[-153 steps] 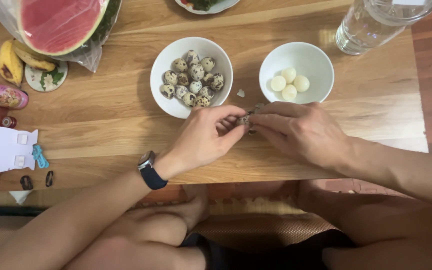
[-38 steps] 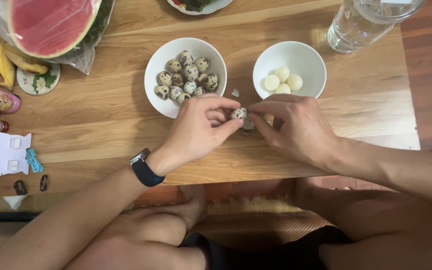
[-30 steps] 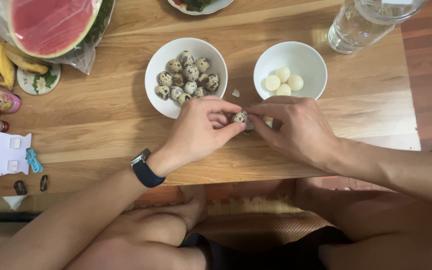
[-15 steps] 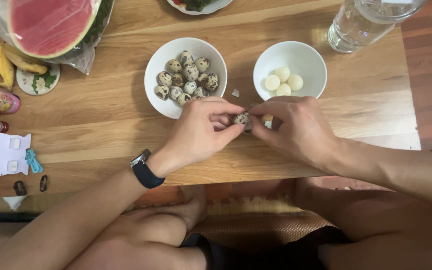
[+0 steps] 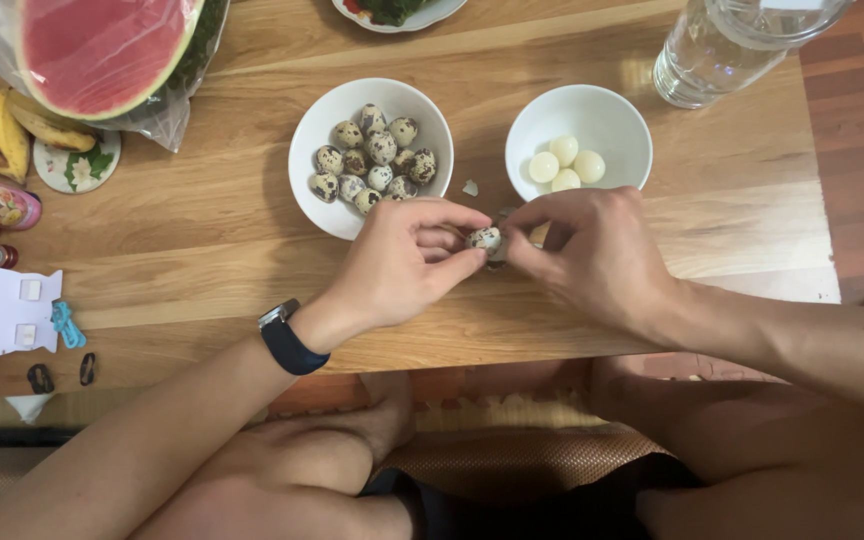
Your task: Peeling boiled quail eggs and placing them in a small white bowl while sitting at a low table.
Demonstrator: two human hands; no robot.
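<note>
Between the two white bowls, just above the near edge of the tabletop (image 5: 202, 230), the left hand (image 5: 397, 265) pinches a speckled quail egg (image 5: 483, 238) between thumb and fingertips, and the right hand (image 5: 592, 255) has its thumb and forefinger closed on the egg's right end. Compared with half a second ago the right fingers have lifted and curled a little higher over the egg, and a paler patch seems to show on its top; this looks like shell coming away bit by bit, though how much is off is too small to tell. Both hands have kept their place since five seconds ago.

Behind the left hand, the bowl of speckled eggs (image 5: 307, 175) is well filled; behind the right hand, the bowl of peeled eggs (image 5: 617, 120) holds four white ones. A shell chip (image 5: 470, 187) lies between the bowls. Farther off are a cut watermelon (image 5: 102, 50) in plastic wrap, bananas (image 5: 7, 130), and a glass jug (image 5: 722, 45). Nothing crowds the hands.
</note>
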